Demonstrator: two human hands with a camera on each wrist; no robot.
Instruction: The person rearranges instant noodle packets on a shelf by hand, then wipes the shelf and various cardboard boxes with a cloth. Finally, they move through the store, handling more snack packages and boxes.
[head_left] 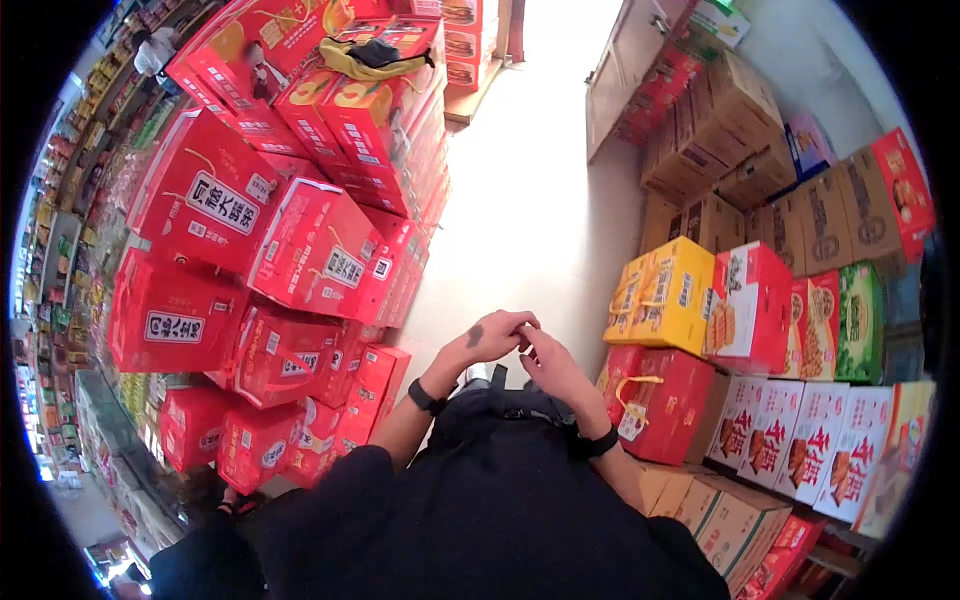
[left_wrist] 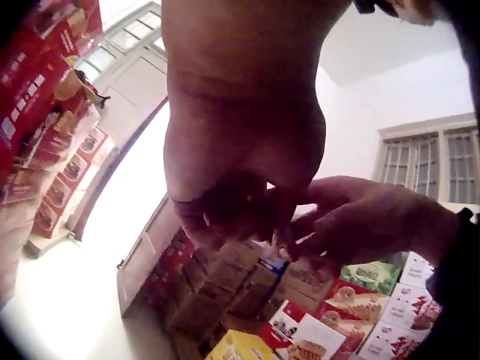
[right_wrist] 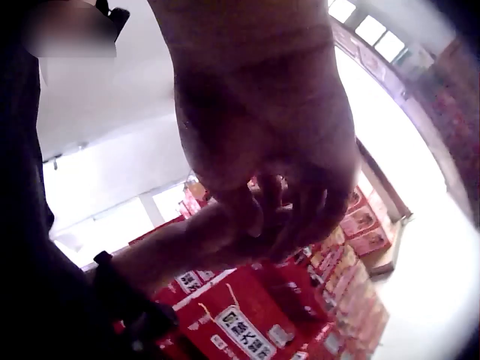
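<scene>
My left hand (head_left: pixel 497 335) and right hand (head_left: pixel 555 362) meet in front of my waist in the head view, their fingertips touching and overlapping. In the left wrist view the underside of the left hand (left_wrist: pixel 244 157) shows, fingers loosely bent, with the right hand (left_wrist: pixel 367 221) coming in from the side. The right wrist view has the right hand (right_wrist: pixel 270 150) from below, its relaxed fingers against those of the left hand (right_wrist: pixel 217 232). No object shows between them. A dark band (head_left: pixel 427 398) circles the left wrist, another band (head_left: pixel 597 441) the right.
Red gift boxes (head_left: pixel 325 255) are stacked high on the left, with a yellow and black bag (head_left: pixel 375 58) on top. At right stand a yellow box (head_left: pixel 660 295), white boxes (head_left: pixel 770 440) and brown cartons (head_left: pixel 715 120). A pale floor aisle (head_left: pixel 510 210) runs between, beside a door (head_left: pixel 625 70).
</scene>
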